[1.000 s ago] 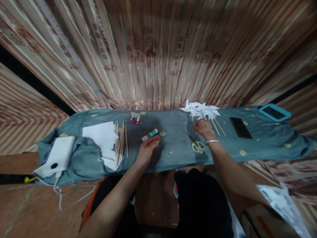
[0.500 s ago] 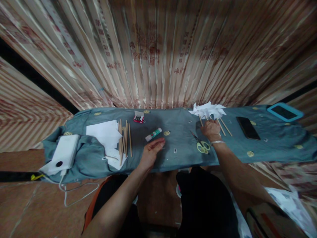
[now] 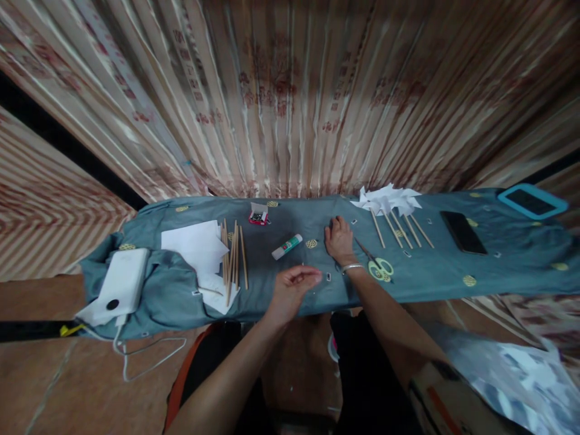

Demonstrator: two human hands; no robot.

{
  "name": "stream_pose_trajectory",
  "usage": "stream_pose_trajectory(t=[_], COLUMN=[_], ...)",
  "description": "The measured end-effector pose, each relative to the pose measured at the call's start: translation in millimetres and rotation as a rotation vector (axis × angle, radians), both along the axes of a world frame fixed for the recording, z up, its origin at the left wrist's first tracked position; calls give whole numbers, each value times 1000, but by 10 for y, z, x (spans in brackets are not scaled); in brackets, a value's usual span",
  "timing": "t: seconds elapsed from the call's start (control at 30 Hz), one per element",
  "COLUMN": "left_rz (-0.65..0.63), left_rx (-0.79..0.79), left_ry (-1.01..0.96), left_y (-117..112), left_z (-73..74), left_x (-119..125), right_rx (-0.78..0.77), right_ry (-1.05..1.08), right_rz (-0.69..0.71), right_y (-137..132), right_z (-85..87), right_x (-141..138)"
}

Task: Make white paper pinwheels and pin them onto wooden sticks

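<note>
— What are the hands doing?
— The left hand [image 3: 294,289] is hovering over the front edge of the cloth-covered worktop [image 3: 453,278], its fingers curling loosely and gripping nothing I can see. The right hand [image 3: 339,240] is lying flat, palm down, empty.
— And the glue stick [image 3: 287,246]?
— It's lying just beyond the left hand, near the right one, touching neither. Scissors [image 3: 377,266] are lying beside the right wrist.

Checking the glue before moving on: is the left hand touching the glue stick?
Apart. The head view shows bare cloth between the left hand and the glue stick.
</note>
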State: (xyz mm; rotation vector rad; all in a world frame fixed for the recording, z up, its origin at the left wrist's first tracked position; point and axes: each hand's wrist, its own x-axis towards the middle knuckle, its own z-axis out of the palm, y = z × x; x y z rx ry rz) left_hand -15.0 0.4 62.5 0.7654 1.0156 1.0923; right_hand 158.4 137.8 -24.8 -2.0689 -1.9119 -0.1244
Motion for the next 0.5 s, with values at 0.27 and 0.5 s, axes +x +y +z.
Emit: stream_pose_trajectory(t=[0.27,0.5], left_rz=[-81,-145], left_rx=[41,248], left_ry=[47,114], left_y=[-103,-284], left_z=[122,471], left_x=[-111,-216], right_rx=[12,40], right_ry=[42,-1], right_rz=[9,47], right_y=[-77,-79], right_z=[-32,-107], right_x=[3,27])
